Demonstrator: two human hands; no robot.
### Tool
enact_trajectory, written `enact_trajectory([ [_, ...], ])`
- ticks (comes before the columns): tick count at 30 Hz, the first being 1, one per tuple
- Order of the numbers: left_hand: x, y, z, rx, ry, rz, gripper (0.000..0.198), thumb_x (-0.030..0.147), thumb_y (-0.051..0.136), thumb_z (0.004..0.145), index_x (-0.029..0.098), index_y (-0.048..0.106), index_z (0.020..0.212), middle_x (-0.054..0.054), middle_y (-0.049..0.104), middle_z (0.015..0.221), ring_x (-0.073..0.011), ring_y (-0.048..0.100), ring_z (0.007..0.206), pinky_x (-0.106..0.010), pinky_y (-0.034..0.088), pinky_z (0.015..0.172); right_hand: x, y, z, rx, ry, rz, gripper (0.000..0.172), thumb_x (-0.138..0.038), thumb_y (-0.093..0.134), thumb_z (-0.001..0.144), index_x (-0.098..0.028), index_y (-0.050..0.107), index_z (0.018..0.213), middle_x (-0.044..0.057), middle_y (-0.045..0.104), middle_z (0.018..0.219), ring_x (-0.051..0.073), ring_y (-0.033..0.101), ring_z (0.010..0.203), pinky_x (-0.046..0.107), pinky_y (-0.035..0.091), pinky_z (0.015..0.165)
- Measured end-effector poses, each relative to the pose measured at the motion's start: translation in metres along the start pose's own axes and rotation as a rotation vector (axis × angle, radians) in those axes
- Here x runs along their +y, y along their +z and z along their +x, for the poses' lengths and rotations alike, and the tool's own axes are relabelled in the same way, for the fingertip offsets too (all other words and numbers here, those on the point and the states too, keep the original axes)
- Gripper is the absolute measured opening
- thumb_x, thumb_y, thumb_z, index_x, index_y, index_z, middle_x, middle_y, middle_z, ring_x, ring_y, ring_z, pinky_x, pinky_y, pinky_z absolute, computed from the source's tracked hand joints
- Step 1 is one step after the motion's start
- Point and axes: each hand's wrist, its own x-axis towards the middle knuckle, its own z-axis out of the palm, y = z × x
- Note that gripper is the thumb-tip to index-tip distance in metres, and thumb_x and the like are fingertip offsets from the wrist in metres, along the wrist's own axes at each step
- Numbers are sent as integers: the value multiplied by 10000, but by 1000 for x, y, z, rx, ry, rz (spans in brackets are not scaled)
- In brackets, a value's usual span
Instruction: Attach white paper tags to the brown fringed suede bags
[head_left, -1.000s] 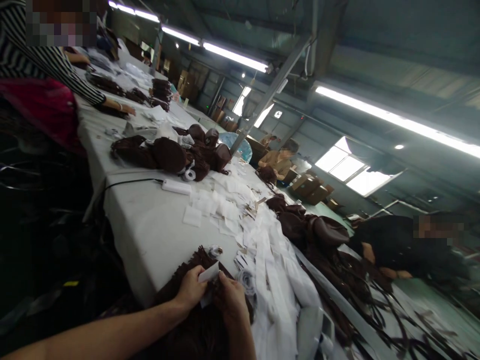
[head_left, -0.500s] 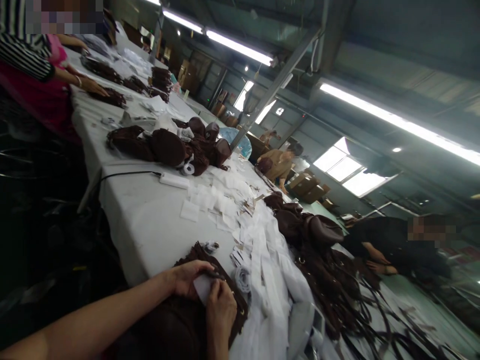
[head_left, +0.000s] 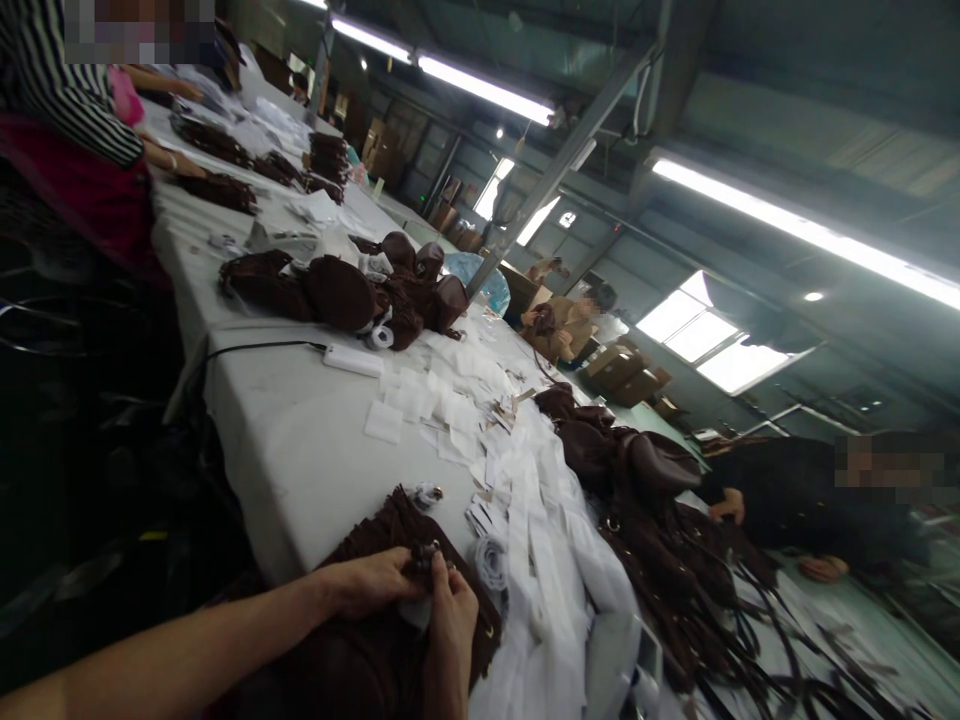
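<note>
A dark brown fringed bag (head_left: 352,655) lies at the table's near edge, under both hands. My left hand (head_left: 375,583) comes in from the left, its fingers closed on a small dark piece with shiny bits (head_left: 425,553), perhaps a strap end with hardware. From below, my right hand (head_left: 452,622) pinches the same piece between thumb and fingers. A small white sheet (head_left: 415,612) shows between the hands, partly covered by them. Just beyond the bag's edge rests a little clear-wrapped bundle (head_left: 427,495).
Right of the bag are a white roll (head_left: 490,562) and long white strips (head_left: 536,560). Brown bags with straps (head_left: 660,560) heap farther right; more bags (head_left: 341,293) lie ahead near a white power strip (head_left: 353,361). Co-workers stand at left, right and far side.
Both hands have brought the small dark piece up into view at the fingertips. The white sheet between them is now lower and more covered.
</note>
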Motion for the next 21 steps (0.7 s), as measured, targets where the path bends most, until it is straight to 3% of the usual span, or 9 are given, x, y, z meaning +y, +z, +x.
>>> enact_trajectory([
  [3, 6, 2, 3, -15, -36, -53, 169, 86, 714, 556, 129, 659, 710, -10, 638, 632, -138, 592, 597, -243, 451, 634, -1, -5, 0, -38, 44, 86, 446, -595, 720, 602, -167, 596, 594, -7, 585, 503, 120, 510, 445, 234, 414, 436],
  [6, 11, 2, 7, -22, -92, -106, 170, 110, 657, 544, 115, 663, 714, -25, 624, 604, -141, 582, 527, -257, 467, 584, -4, -12, -4, -70, 98, 140, 473, -607, 742, 564, -190, 520, 588, -99, 380, 394, 48, 296, 325, 187, 250, 338],
  [8, 13, 2, 9, -18, -113, -126, 191, 120, 639, 538, 102, 668, 726, -35, 624, 595, -146, 584, 513, -259, 473, 570, -6, -15, -7, -122, 128, 157, 462, -592, 752, 562, -189, 535, 624, -114, 345, 402, 37, 260, 326, 178, 214, 341],
  [12, 12, 2, 9, -24, -152, -165, 147, 224, 680, 604, 109, 657, 692, -49, 634, 611, -152, 596, 536, -257, 485, 589, -10, -18, -10, -220, 7, 38, 434, -584, 691, 643, -160, 638, 718, -37, 515, 475, 112, 476, 440, 212, 345, 413],
  [14, 11, 3, 7, -51, -156, -164, 244, 350, 701, 669, 110, 657, 687, -58, 640, 636, -161, 606, 562, -271, 493, 615, -11, -17, -10, -198, -111, -118, 397, -561, 658, 678, -164, 648, 687, -1, 583, 525, 150, 543, 520, 234, 395, 468],
  [16, 11, 4, 4, -84, -123, -134, 282, 375, 754, 668, 109, 666, 699, -45, 640, 651, -153, 605, 583, -258, 484, 623, -13, -15, -12, -113, -212, -301, 336, -516, 633, 702, -186, 641, 638, 26, 631, 576, 182, 581, 584, 257, 427, 531],
  [18, 11, 4, 1, -105, -76, -99, 243, 276, 824, 611, 111, 679, 713, -19, 635, 654, -131, 595, 597, -228, 464, 621, -14, -13, -16, 6, -273, -449, 278, -468, 601, 726, -205, 651, 653, 50, 672, 645, 213, 614, 652, 283, 449, 610],
  [21, 12, 4, -2, -115, -56, -109, 240, 205, 840, 590, 110, 697, 759, -18, 646, 682, -125, 601, 628, -219, 459, 647, -12, -14, -22, 138, -247, -544, 289, -456, 574, 757, -209, 686, 856, 64, 707, 745, 241, 644, 734, 308, 458, 689],
])
